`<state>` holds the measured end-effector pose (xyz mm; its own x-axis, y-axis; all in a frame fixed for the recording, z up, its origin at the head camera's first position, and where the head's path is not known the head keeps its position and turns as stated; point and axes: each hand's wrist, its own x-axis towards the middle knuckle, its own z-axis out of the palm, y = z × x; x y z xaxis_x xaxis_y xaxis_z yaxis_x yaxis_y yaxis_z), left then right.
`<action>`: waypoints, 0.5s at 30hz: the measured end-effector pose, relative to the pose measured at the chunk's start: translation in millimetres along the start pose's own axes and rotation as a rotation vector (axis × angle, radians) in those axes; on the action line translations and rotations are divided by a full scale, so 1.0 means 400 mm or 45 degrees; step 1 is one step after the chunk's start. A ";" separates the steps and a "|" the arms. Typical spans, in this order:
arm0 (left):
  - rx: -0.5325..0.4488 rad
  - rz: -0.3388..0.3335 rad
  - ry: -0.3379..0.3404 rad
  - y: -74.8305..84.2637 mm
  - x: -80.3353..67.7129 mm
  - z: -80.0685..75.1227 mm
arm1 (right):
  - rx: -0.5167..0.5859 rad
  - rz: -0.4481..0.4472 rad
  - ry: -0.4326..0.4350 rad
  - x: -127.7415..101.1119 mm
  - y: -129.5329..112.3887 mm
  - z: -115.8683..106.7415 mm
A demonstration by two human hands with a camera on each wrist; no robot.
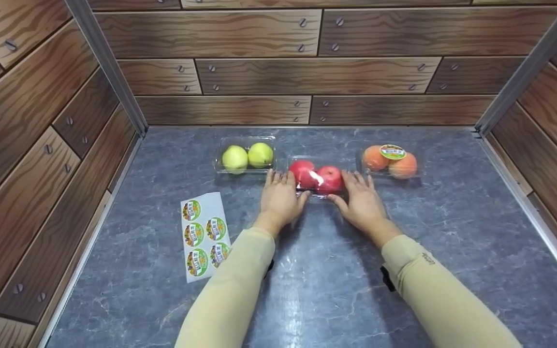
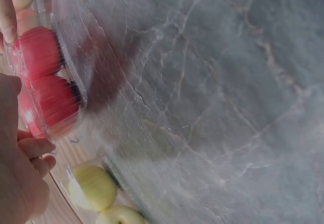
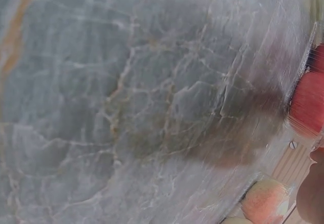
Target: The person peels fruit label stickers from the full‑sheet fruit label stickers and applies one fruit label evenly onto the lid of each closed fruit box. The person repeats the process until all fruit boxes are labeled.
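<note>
A clear plastic box (image 1: pixel 316 192) with red apples (image 1: pixel 329 179) lies between my two hands, in the middle of the row. My left hand (image 1: pixel 279 199) holds its left side, thumb at the near edge. In the left wrist view, bent fingers (image 2: pixel 38 150) lie by the box's end. My right hand (image 1: pixel 363 205) holds the right side, its thumb also near the front edge. Only part of that hand shows in the right wrist view, beside the red apples (image 3: pixel 308 105). No label is visible on this box.
Left of it stands a clear box with yellow-green fruit (image 1: pixel 235 159). To the right, a box of orange fruit (image 1: pixel 403 166) bears an oval sticker (image 1: pixel 392 152). A sheet of round stickers (image 1: pixel 206 200) lies by my left forearm. Wood-patterned walls (image 1: pixel 254 77) enclose the grey marbled table (image 1: pixel 452 232).
</note>
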<state>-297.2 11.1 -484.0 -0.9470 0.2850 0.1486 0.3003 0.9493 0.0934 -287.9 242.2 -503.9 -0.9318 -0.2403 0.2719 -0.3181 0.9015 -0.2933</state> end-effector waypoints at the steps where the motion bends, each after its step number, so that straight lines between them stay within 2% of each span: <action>1: -0.002 -0.002 -0.005 0.000 -0.003 0.000 | 0.007 0.002 -0.003 -0.003 -0.001 0.000; 7: -0.037 -0.012 -0.024 -0.009 -0.025 0.009 | 0.051 0.001 0.018 -0.022 -0.008 0.005; 15: -0.074 -0.018 0.010 -0.010 -0.052 0.010 | 0.089 0.009 0.020 -0.039 -0.016 0.002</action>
<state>-279.1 1.9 -491.5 -0.9503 0.2704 0.1542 0.2933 0.9437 0.1527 -271.6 239.7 -507.1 -0.9315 -0.2275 0.2840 -0.3232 0.8757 -0.3588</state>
